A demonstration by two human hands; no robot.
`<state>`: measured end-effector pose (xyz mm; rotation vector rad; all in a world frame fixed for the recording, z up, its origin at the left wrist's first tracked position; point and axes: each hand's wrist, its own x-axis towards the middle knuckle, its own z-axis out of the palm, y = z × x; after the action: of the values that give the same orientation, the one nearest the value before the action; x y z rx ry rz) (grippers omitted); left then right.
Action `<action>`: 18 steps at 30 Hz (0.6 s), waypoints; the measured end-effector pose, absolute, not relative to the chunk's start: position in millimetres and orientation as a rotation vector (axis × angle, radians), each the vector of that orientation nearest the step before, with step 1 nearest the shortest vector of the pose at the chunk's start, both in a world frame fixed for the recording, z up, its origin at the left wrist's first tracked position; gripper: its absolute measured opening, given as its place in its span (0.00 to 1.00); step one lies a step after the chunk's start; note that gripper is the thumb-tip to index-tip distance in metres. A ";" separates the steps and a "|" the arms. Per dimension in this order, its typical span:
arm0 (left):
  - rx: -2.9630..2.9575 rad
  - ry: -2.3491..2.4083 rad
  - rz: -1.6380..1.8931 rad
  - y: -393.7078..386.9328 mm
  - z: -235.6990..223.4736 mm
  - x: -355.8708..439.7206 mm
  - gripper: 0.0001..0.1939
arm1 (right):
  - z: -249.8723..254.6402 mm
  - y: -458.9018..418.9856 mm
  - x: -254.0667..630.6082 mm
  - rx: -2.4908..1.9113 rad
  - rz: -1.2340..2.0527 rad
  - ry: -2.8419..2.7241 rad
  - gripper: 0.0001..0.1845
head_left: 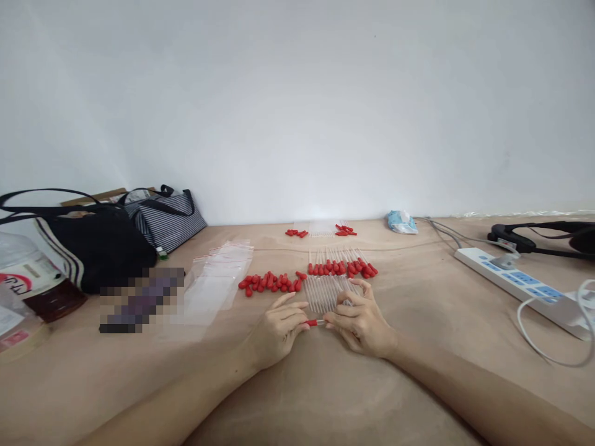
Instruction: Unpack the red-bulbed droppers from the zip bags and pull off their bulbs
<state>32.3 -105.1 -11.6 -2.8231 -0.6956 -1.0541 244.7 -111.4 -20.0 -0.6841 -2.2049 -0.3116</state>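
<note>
Between my hands is a dropper in two joined parts. My left hand [279, 328] pinches its red rubber bulb [311, 323], and my right hand [360, 322] grips the clear glass tube [320, 322] that meets the bulb. Just beyond my fingers lies a row of bare glass tubes [320, 294], partly hidden by my right hand. Loose red bulbs [269, 282] are heaped beyond my left hand. Farther back, several droppers with red bulbs fitted [341, 266] lie side by side, their tubes pointing away from me.
Clear zip bags [216, 279] lie left of the bulbs, near a blurred-out dark object [144, 300]. A black bag [97, 248], a striped bag [167, 217] and a bottle [35, 279] stand at left. Rightward are a power strip [520, 282], cables and a blue-white packet [402, 222].
</note>
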 end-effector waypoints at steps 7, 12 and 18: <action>-2.748 -0.771 -1.157 -101.5 -6.7 18.0 0.08 | -19.1 -110.4 263.3 -0.779 -0.278 -2.170 0.09; -2.417 -1.307 -1.359 -87.7 16.0 -3.8 0.09 | -18.3 -93.9 286.9 -1.284 -0.018 -1.843 0.13; -2.071 -1.898 -1.225 -55.9 17.7 -41.4 0.16 | -24.7 -90.5 286.4 -1.466 0.090 -1.793 0.16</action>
<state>-41.4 -55.9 17.7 -2.0712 -1.8981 -1.2255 286.4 -90.5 -24.7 -1.4657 -1.7933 0.0897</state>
